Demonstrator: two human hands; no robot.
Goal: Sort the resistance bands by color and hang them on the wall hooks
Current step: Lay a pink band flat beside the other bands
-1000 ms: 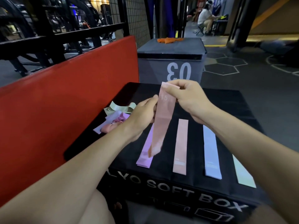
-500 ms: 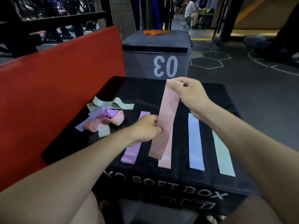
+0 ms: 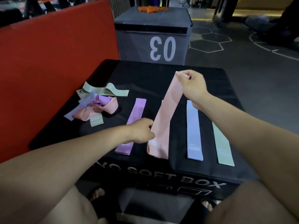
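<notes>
A pink band (image 3: 163, 120) is stretched flat over the black soft box (image 3: 161, 75). My right hand (image 3: 192, 86) pinches its far end and my left hand (image 3: 142, 131) pinches its left edge near the lower end. It covers another pink band beneath it. Flat beside it lie a purple band (image 3: 135, 117) on the left, then a lavender band (image 3: 193, 131) and a pale green band (image 3: 222, 144) on the right. A tangled pile of bands (image 3: 95, 104) in green, lavender, purple and pink sits at the box's left rear.
A red padded mat (image 3: 48, 62) stands along the left of the box. Behind it is a grey box marked 03 (image 3: 153, 34) with an orange cloth (image 3: 152, 9) on top. Dark gym floor (image 3: 258, 70) spreads to the right. My knees and feet are below the box.
Both hands have lowered the pink band from hanging above the box down onto the pink strip in the row. My left hand slid down its edge toward the near end.
</notes>
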